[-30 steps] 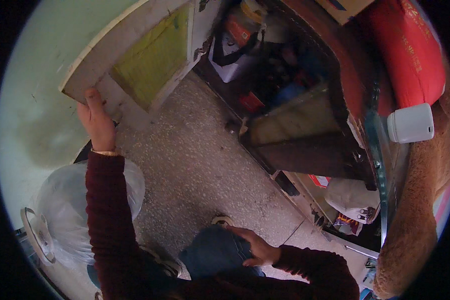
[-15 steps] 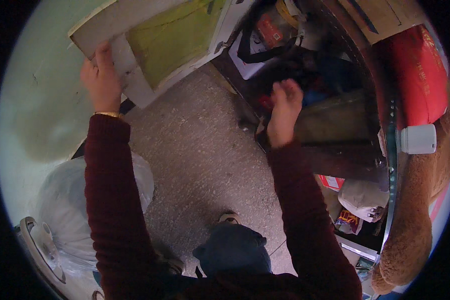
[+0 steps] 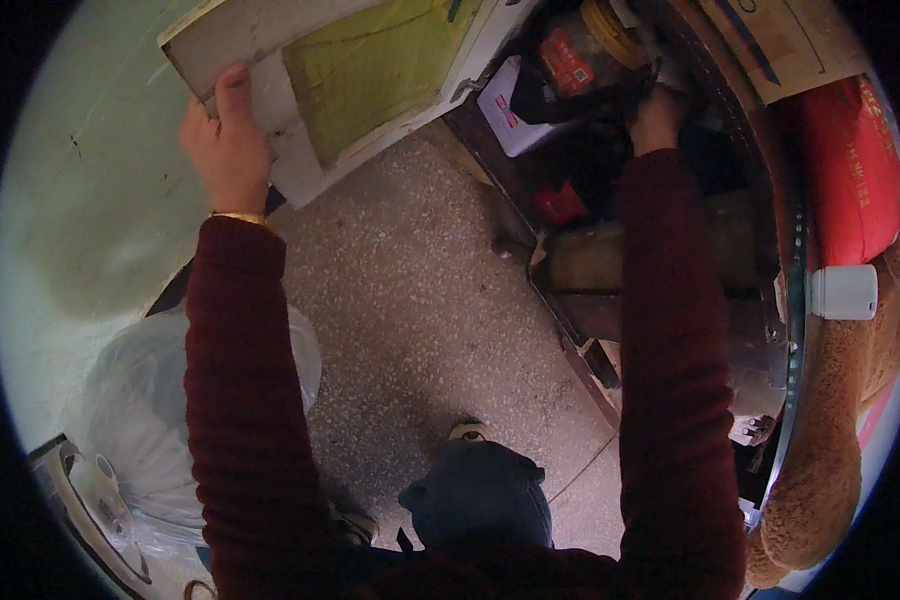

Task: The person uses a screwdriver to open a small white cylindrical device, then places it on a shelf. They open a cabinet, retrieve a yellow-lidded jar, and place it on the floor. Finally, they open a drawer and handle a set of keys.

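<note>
My left hand (image 3: 228,150) grips the outer edge of a swung-out white cabinet door (image 3: 270,95) with a yellow-green panel (image 3: 370,85), the thumb on its face. Deep inside the dark cabinet (image 3: 540,240) is my right hand (image 3: 658,122), beside a black strap or cloth (image 3: 595,102); shadow hides its fingers. Just left of it stands a clear jar (image 3: 574,68) with a yellow lid (image 3: 613,32) and a red label. A white flat box (image 3: 508,112) lies near the opening, and a small red packet (image 3: 560,204) sits lower in the shadow.
Speckled floor (image 3: 420,300) lies between door and cabinet. A filled clear plastic bag (image 3: 140,400) stands at left. On the cabinet top are a cardboard box (image 3: 790,40), a red bag (image 3: 850,170), a white container (image 3: 845,292) and a brown plush thing (image 3: 820,440).
My right hand has moved from the cabinet's opening deeper inside, up and to the right, next to the jar. My left hand keeps its hold on the door, and the whole view has shifted slightly.
</note>
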`<state>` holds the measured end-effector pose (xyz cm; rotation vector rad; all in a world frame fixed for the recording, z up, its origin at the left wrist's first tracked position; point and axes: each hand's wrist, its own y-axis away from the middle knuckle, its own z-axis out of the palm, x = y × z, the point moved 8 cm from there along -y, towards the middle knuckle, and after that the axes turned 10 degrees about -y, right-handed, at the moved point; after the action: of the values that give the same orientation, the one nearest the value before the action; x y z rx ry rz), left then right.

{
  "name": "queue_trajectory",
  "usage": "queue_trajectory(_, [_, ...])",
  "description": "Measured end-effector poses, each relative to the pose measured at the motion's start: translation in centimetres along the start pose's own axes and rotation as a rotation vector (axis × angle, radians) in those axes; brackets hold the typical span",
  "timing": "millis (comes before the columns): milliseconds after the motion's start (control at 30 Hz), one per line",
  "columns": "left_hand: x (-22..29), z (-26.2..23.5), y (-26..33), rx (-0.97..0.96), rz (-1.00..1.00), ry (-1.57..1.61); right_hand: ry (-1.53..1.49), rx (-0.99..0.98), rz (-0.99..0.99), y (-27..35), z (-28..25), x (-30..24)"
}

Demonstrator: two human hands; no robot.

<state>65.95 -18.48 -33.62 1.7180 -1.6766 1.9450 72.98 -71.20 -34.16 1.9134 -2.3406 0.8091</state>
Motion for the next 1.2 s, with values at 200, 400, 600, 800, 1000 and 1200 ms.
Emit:
queue_trajectory(200, [0.5, 0.0, 0.0, -0.018, 0.019, -0.035, -1.093, 0.215, 0.114, 1.0, 2.0, 2.6])
queue_trajectory(400, [0.1, 0.2, 0.4, -0.036, -0.084, 0.026, -1.877, 0.193, 0.562, 0.2, -0.1, 2.7])
queue_trajectory(600, [0.9, 0.0, 0.3, -0.016, -0.022, 0.074, -1.535, 0.067, -0.086, -9.5, 2.4, 3.9])
queue_trajectory(800, [0.3, 0.4, 0.7, -0.036, -0.088, 0.093, -1.958, 0.055, 0.329, -7.5, 1.0, 2.9])
queue_trajectory(1000, [-0.1, 0.7, 0.4, -0.095, -0.226, 0.084, -2.292, 0.205, 0.484, 13.3, -8.2, -5.3])
queue_trajectory(1200, [6.4, 1.2, 16.0, -0.314, -0.460, 0.284, -2.194, -0.257, 0.526, 29.4, -5.4, -11.2])
